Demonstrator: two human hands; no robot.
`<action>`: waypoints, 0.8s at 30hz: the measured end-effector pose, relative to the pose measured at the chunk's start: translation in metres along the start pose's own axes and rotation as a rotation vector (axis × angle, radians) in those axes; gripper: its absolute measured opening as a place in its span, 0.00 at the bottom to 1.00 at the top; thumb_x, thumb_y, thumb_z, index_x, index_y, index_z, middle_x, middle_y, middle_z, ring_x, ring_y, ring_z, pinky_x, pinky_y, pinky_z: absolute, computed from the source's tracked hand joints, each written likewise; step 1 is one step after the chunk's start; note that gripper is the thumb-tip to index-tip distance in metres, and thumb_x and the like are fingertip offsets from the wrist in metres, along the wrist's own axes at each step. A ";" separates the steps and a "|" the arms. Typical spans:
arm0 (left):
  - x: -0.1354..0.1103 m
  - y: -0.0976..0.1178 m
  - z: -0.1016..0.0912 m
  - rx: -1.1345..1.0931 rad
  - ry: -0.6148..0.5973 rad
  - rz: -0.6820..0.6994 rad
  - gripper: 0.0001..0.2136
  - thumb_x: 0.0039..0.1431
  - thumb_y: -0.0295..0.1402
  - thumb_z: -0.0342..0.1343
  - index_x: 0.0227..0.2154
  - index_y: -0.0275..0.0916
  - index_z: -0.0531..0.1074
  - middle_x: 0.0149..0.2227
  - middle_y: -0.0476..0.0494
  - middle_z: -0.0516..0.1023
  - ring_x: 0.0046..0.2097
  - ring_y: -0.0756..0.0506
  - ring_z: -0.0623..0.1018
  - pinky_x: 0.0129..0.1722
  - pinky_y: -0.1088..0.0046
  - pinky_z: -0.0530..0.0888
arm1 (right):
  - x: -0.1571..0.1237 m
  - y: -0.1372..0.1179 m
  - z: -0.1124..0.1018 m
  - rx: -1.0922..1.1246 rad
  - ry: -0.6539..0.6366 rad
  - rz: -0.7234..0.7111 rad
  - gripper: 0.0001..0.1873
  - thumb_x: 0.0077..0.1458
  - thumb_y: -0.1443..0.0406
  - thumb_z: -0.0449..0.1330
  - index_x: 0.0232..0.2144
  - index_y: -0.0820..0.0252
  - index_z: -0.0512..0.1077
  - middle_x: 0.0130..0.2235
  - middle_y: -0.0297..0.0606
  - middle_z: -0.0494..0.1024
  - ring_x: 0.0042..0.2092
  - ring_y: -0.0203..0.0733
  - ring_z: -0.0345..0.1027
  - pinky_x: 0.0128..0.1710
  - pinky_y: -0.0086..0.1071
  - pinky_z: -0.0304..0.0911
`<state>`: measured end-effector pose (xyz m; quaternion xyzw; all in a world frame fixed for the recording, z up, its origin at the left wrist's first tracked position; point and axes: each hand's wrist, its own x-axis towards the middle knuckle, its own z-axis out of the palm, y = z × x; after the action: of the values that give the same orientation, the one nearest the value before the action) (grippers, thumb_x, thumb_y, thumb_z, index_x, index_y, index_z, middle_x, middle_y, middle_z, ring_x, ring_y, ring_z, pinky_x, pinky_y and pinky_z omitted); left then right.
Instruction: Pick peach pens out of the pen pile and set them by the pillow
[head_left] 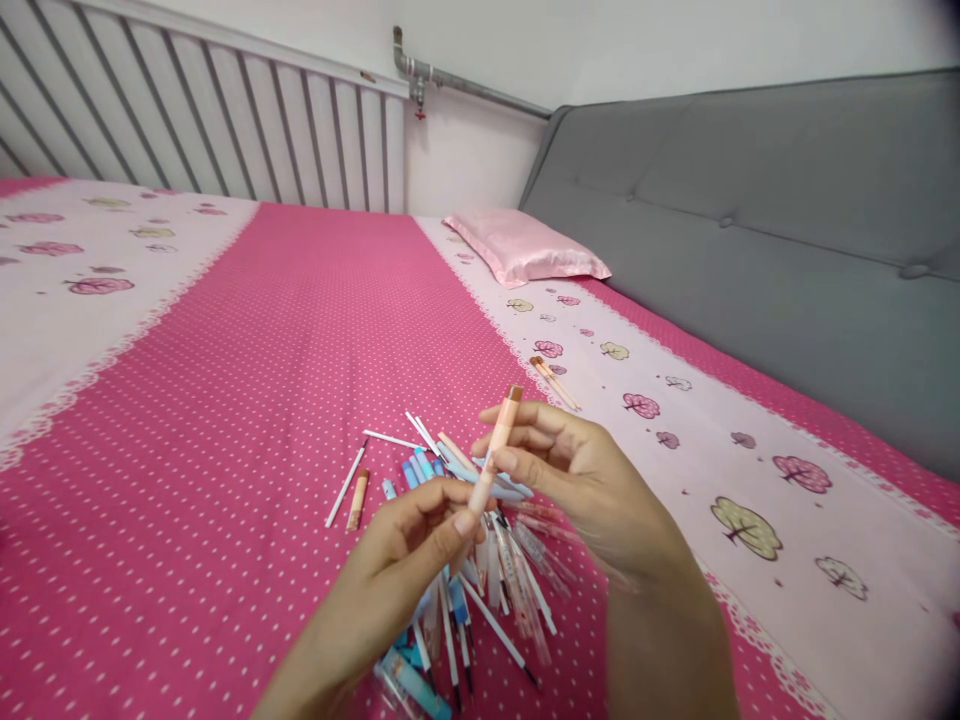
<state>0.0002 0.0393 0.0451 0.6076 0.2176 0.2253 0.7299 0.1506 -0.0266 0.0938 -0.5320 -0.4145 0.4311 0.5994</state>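
Note:
A peach-coloured pen [495,448] with a brown cap is held upright between both hands above a bed. My left hand [405,545] pinches its lower end with thumb and fingers. My right hand [581,475] grips its middle, fingers curled round it. Beneath the hands lies a loose pile of pens and pen parts [465,560], blue, white and clear, on the pink dotted bedsheet [247,400]. A separate peach pen cap piece [358,500] and a thin white refill [345,487] lie to the left of the pile.
Two peach pens [553,382] lie apart on the pale tree-patterned border of the sheet, further back right. A pink satin pillow [525,247] rests at the head. A grey padded headboard [750,230] runs along the right; a white slatted panel [202,120] stands behind.

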 end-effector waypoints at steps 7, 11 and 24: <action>-0.003 -0.001 -0.001 0.014 -0.061 -0.020 0.09 0.59 0.38 0.51 0.36 0.41 0.72 0.27 0.50 0.67 0.30 0.51 0.66 0.31 0.76 0.63 | 0.001 0.001 -0.001 0.043 -0.041 0.043 0.13 0.48 0.64 0.63 0.39 0.56 0.72 0.33 0.34 0.76 0.35 0.36 0.71 0.37 0.32 0.67; -0.005 -0.001 -0.001 0.012 -0.081 -0.018 0.10 0.60 0.38 0.49 0.36 0.40 0.72 0.27 0.50 0.66 0.30 0.51 0.65 0.31 0.76 0.63 | 0.002 0.002 -0.002 0.041 -0.047 0.058 0.13 0.48 0.64 0.63 0.39 0.55 0.73 0.33 0.33 0.75 0.35 0.35 0.70 0.36 0.30 0.66; 0.000 0.000 0.005 0.001 -0.064 -0.013 0.07 0.57 0.37 0.53 0.32 0.37 0.70 0.26 0.50 0.68 0.28 0.52 0.67 0.29 0.77 0.64 | 0.001 0.003 -0.002 -0.020 -0.028 0.062 0.13 0.45 0.63 0.66 0.35 0.59 0.72 0.30 0.32 0.72 0.33 0.33 0.67 0.35 0.29 0.62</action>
<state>0.0029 0.0353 0.0462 0.6135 0.1980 0.2008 0.7377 0.1528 -0.0265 0.0904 -0.5443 -0.4105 0.4528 0.5746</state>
